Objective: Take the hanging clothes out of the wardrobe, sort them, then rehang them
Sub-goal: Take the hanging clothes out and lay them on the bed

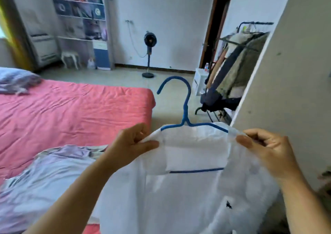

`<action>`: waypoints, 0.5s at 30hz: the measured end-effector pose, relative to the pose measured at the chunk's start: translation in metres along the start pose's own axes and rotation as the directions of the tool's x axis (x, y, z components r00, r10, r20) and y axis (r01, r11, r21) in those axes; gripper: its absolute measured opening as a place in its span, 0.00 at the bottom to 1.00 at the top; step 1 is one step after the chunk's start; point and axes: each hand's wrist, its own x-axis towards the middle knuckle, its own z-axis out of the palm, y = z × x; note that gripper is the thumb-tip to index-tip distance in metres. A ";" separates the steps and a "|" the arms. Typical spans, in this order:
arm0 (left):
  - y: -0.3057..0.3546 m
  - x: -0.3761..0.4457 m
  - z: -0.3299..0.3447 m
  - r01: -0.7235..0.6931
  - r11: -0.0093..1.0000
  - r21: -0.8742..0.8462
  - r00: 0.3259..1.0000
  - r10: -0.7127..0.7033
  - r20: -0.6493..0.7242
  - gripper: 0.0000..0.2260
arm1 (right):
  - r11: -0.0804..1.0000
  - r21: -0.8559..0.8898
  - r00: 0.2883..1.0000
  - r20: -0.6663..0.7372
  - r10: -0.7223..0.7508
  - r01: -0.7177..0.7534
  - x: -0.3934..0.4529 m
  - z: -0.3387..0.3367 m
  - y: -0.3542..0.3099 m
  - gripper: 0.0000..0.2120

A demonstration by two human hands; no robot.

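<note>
A white shirt (188,189) is held up in the air in front of the person, above the near edge of the bed (71,111) and beside the pale wardrobe panel (295,72) at the right. The shirt is carried on a blue hanger (185,108), whose hook stands upright above the collar; the lower bar of the hanger is seen through the open neck. A small dark emblem is noted on the shirt's chest.

The left hand (130,144) is observed at the shirt's left shoulder, with thumb and curled fingers pinching the fabric at the hanger's end. The right hand (265,147) is observed at the right shoulder, its fingers likewise curled and pinched on the cloth. Both forearms are raised from the lower edge of the view.

The bed is covered by a pink sheet. A heap of pale lilac and grey clothes (50,176) is recorded at its near edge, just left of the held shirt. A bluish pillow (16,79) lies at the far left corner of the bed.

Beyond the bed, a standing fan (150,54) is placed against the far wall. A garment rack (238,68) loaded with dark and beige clothes stands near the doorway, well apart from the hands.
</note>
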 end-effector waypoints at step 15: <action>-0.116 -0.177 -0.191 0.612 0.751 0.248 0.576 -0.209 -0.790 0.21 | 0.955 0.280 0.704 0.660 -0.261 0.092 0.085 0.378 -0.051 0.02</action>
